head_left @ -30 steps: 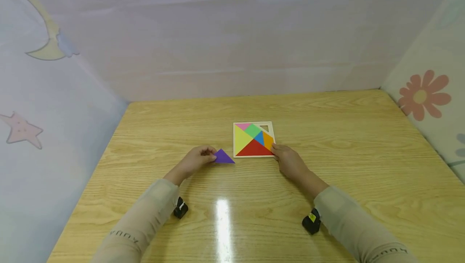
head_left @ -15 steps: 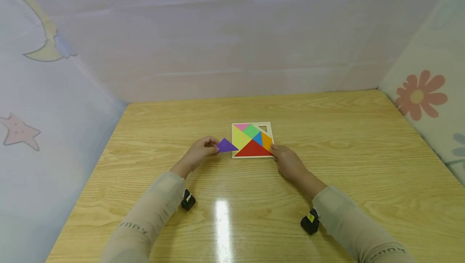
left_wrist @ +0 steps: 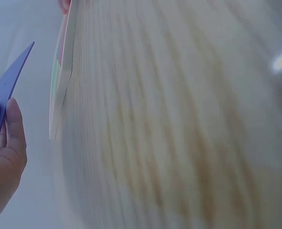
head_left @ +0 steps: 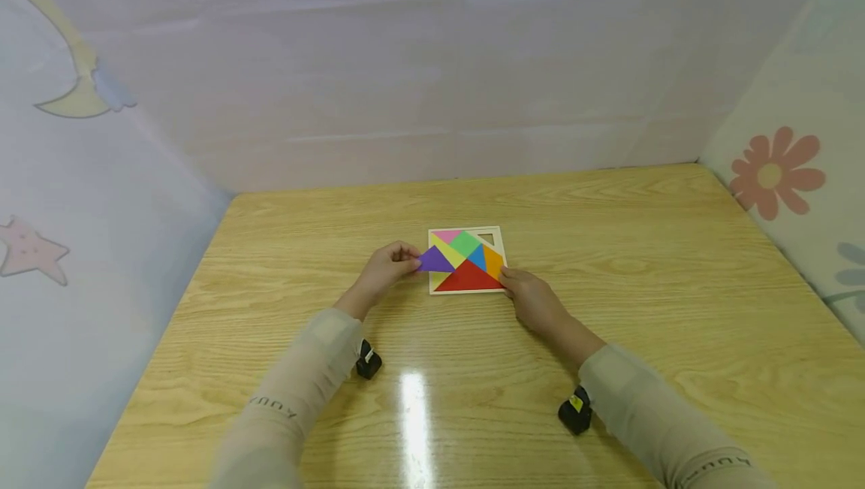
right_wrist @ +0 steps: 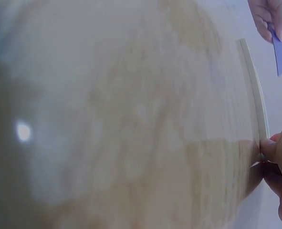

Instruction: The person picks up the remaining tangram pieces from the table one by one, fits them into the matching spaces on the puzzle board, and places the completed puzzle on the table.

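Observation:
My left hand [head_left: 385, 270] pinches a purple triangle tangram piece [head_left: 435, 261] between thumb and fingertips. In the head view the piece overlaps the left side of the tangram board [head_left: 498, 241]; the left wrist view shows the purple triangle [left_wrist: 11, 81] raised above the table, apart from the board. The pale-framed board carries yellow, red, pink, green, blue and orange pieces. A small triangular opening shows at its upper right corner. My right hand [head_left: 535, 301] grips the board's lower right corner, thumb and fingers at the edge [right_wrist: 256, 90], as the right wrist view shows.
The wood-grain table [head_left: 270, 233] reaches a pale wall [head_left: 338, 98] at the back. Printed side walls stand left and right. Black devices [head_left: 368, 360] sit at both wrists. A bright reflection lies on the near tabletop.
My left hand has carried the purple triangle up and to the right, from beside the board to over its left part. The right hand keeps its grip on the board's corner.

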### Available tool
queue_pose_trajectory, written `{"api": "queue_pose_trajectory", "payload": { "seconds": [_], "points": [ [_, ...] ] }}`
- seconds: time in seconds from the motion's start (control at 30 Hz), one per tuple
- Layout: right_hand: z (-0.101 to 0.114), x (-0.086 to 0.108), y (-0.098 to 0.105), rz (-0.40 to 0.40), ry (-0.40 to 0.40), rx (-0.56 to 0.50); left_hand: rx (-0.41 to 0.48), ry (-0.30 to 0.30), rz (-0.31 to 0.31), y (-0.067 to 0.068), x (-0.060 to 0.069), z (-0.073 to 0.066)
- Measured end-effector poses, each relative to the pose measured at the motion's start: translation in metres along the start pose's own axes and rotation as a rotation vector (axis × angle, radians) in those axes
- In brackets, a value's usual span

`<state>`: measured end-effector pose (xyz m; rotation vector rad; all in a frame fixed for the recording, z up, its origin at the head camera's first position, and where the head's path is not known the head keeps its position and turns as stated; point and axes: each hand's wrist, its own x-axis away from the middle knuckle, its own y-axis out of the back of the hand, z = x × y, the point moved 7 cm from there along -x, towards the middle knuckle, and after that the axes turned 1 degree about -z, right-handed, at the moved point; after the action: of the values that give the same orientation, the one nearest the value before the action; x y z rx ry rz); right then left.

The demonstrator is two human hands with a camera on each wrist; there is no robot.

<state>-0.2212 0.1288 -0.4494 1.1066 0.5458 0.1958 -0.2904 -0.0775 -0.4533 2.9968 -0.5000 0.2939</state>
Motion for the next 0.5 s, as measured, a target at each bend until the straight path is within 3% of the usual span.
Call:
{"api": "queue_pose_trajectory", "payload": {
  "seconds": [0.5],
  "points": [
    [-0.001, 0.001, 0.003, 0.028, -0.017, 0.005, -0.034, -0.027, -0.029, -0.02, -0.025, -0.01]
  ]
}}
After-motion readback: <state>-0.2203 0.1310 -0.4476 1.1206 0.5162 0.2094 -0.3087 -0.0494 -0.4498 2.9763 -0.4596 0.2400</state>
